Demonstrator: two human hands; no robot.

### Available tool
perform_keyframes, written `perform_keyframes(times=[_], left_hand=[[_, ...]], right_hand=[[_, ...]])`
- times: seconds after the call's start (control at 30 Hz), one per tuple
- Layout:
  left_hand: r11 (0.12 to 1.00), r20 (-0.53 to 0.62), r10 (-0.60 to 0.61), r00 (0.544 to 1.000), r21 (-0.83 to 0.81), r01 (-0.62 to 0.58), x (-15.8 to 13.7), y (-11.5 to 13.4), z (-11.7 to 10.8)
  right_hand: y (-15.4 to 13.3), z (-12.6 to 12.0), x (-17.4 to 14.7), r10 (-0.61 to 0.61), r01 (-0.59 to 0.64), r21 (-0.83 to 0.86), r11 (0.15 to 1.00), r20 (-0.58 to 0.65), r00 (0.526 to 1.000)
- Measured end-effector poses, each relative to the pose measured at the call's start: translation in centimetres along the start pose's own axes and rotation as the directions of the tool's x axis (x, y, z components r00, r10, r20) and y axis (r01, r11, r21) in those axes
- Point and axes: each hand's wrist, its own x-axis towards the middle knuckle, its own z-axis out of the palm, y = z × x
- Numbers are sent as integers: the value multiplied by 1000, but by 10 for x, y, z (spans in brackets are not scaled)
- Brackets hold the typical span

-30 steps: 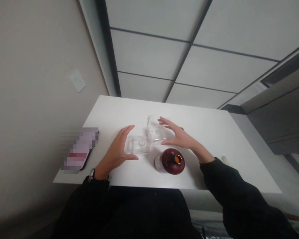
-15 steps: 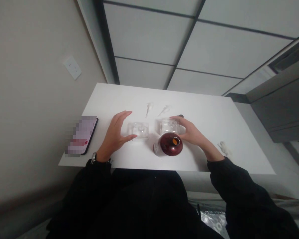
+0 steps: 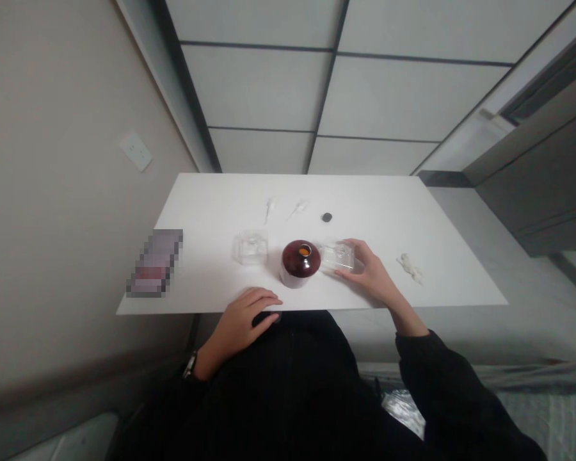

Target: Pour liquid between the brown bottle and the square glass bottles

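Note:
My right hand [image 3: 372, 272] is closed around the right side of a clear rectangular bottle [image 3: 338, 256], thumb in front and fingers behind. The bottle stands on the white table, close beside a dark red round-shouldered bottle [image 3: 297, 266] with an uncapped neck that shows orange inside. A second clear bottle [image 3: 252, 250] of the same kind stands to the left, untouched. At the table's front edge rests my left hand [image 3: 247, 315], holding nothing, its thumb apart from its fingers. Two small translucent nozzle-like pieces [image 3: 269, 208] lie behind the bottles.
A small round black cap [image 3: 327, 218] lies toward the back of the white table [image 3: 211, 205]. To the right is a crumpled whitish thing [image 3: 409, 267]. A phone, blurred out [image 3: 156, 262], lies at the left edge. A wall with an outlet [image 3: 136, 152] borders the left side.
My left hand has drawn back from beside the left clear bottle to the table's front edge. My right hand has shifted the right clear bottle out to the right of the red bottle. The view has tilted.

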Motion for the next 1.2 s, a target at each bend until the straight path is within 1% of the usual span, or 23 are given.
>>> perform_keyframes(times=[0.07,0.1,0.13,0.17,0.2,0.23,0.3,0.37,0.4,0.5,0.63,0.8,0.9,1.0,1.1,1.2], left_hand=[[1000,23,1,1000,-16,-1,6,0,1],[1000,17,4,1000,-26,-4,9,1,0],[999,-10,10,1000,-36,-10,11,2,0],[999,-64,19,998,-41,-21,14,4,-1],[999,-143,27,989,-38,-33,17,6,-1],[999,-237,39,971,-23,-46,20,9,-1],[997,-406,77,911,41,-66,28,14,2],[991,-493,116,862,115,-67,36,16,7],[988,-508,129,852,141,-66,40,16,10],[981,-501,156,851,178,-75,49,9,22],[976,-445,190,875,179,-121,50,-2,34],[976,-393,183,901,183,-118,46,-4,38],[971,-378,190,906,208,-117,46,-3,38],[970,-368,198,908,208,-127,46,-2,39],[971,-372,200,906,199,-133,46,-1,39],[973,-373,198,907,189,-134,46,0,38]], right_hand=[[1,0,-5,5,-4,26,1000,-15,1000],[2,1,-7,6,-5,34,999,-28,1000],[2,3,-9,6,-4,40,999,-42,999],[3,4,-11,6,-4,44,999,-56,998],[4,6,-12,7,-3,49,999,-68,998],[5,7,-13,7,-3,55,998,-78,997],[5,9,-14,5,1,69,998,-91,996],[4,10,-16,1,7,81,997,-98,995],[2,9,-16,-1,10,88,996,-101,995],[-9,4,-19,-12,26,122,992,-117,993],[-30,-10,-22,-72,95,157,983,-142,987],[-58,-23,-20,-159,166,46,985,-123,980],[-73,-27,-16,-241,240,-23,971,-130,962],[-87,-33,-11,-327,317,-126,940,-77,942],[-100,-40,-5,-367,360,-222,906,11,930],[-108,-46,1,-394,400,-265,877,80,916]])
